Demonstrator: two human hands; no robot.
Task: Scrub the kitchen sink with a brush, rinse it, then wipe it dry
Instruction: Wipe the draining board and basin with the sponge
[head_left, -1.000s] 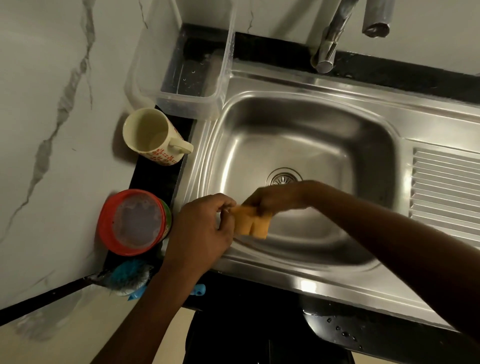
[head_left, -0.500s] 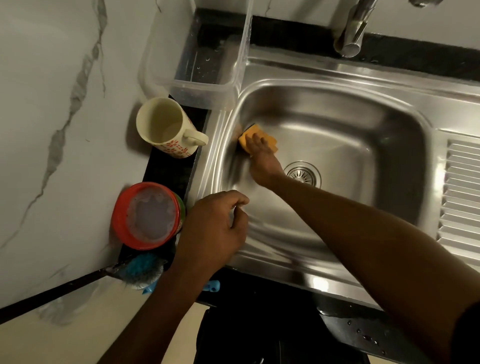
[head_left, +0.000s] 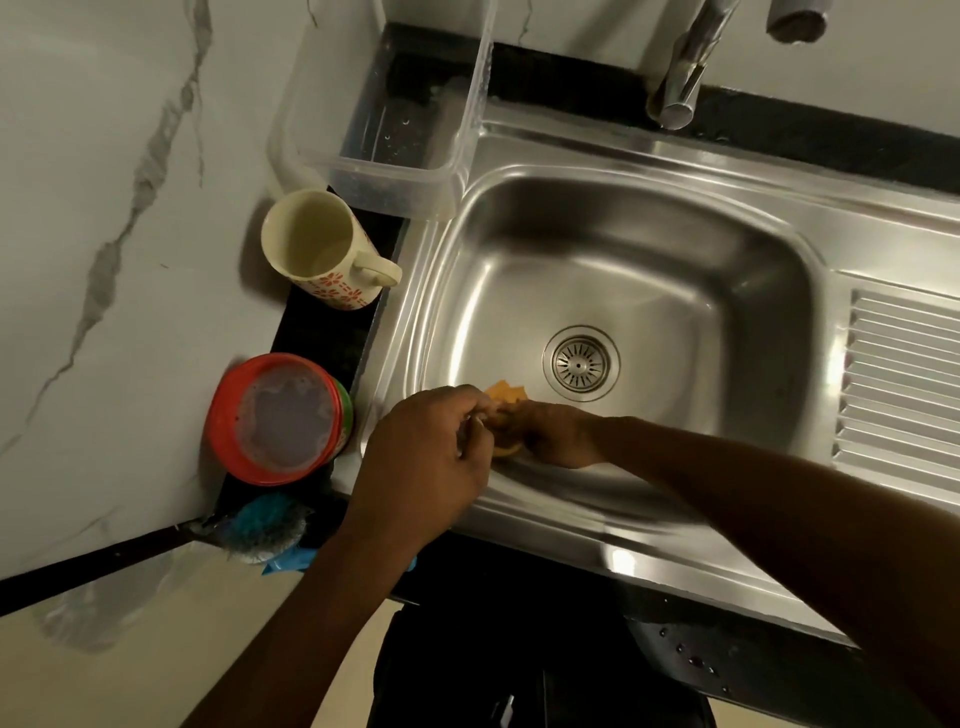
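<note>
Steel sink (head_left: 675, 249), ribbed drainboard (head_left: 904, 384), black counter (head_left: 831, 137), marble wall (head_left: 104, 260)

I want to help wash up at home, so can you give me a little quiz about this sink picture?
1. True or false: the blue brush lies inside the sink.
2. What does the right hand hold? A) a yellow sponge B) a spoon C) a plate
3. Fill in: the mug has its handle turned toward the ____.
Key: 1 false, it lies outside the basin, near the red-lidded tub. 2 A. 3 sink.
</note>
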